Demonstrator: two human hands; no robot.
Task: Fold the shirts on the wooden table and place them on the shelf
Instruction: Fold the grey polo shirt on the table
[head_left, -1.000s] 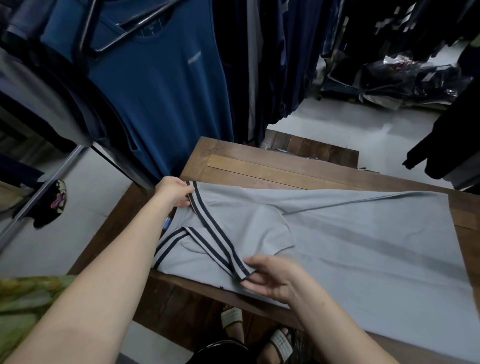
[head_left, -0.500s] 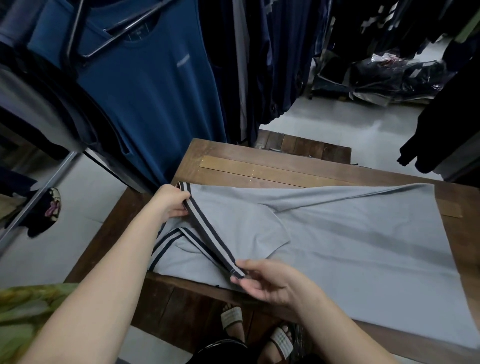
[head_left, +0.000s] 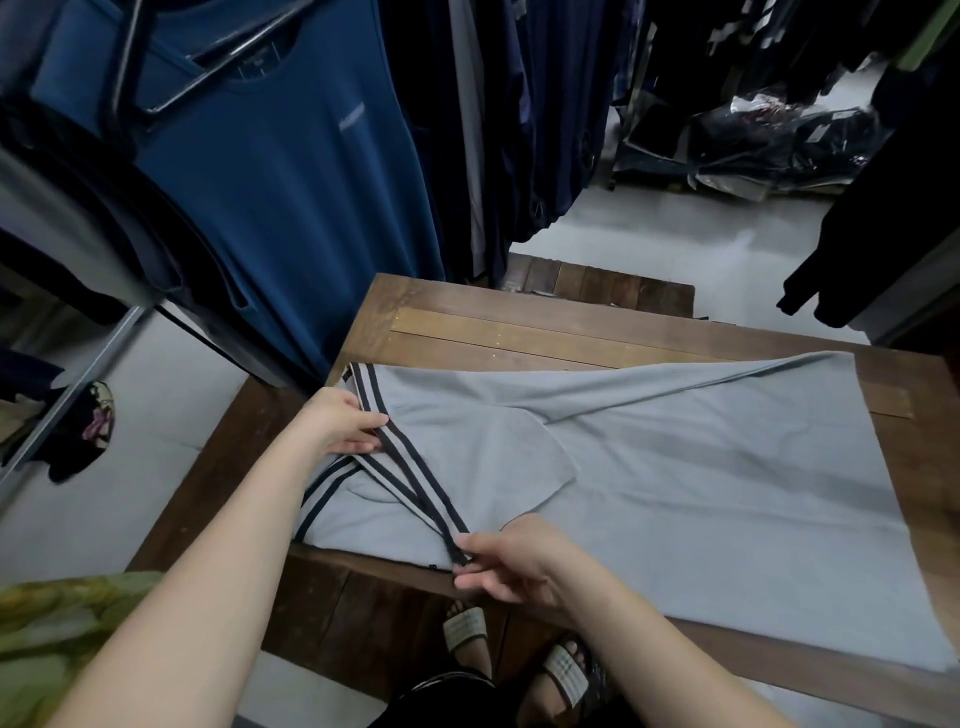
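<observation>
Two hands worked one garment in the head view. The grey shirt (head_left: 701, 467) lay spread across the wooden table (head_left: 519, 322), covering most of its near and right side, with a strip of bare planks showing along the far edge. Its far side was folded over in a long diagonal flap, and a sleeve lay flat on the body near the middle.

Your left hand (head_left: 340, 423) was at the shirt's left end, thumb and fingers pinched on the striped band (head_left: 410, 467), grey with dark lines, near its far stretch. Your right hand (head_left: 514, 561) was at the table's near edge, its fingertips closed on the band's near end, so that the band ran taut and straight between your two hands. A second striped length branched off beneath it towards the left edge of the shirt.

Beside the table on the left a blue shirt (head_left: 291, 208) hung from a rack, with darker garments hanging behind it. Plastic-wrapped bundles (head_left: 779, 135) lay on the pale floor at the far right. Your sandalled feet (head_left: 465, 629) showed below the table's near edge, and a green patterned sleeve (head_left: 52, 623) sat at the lower left.
</observation>
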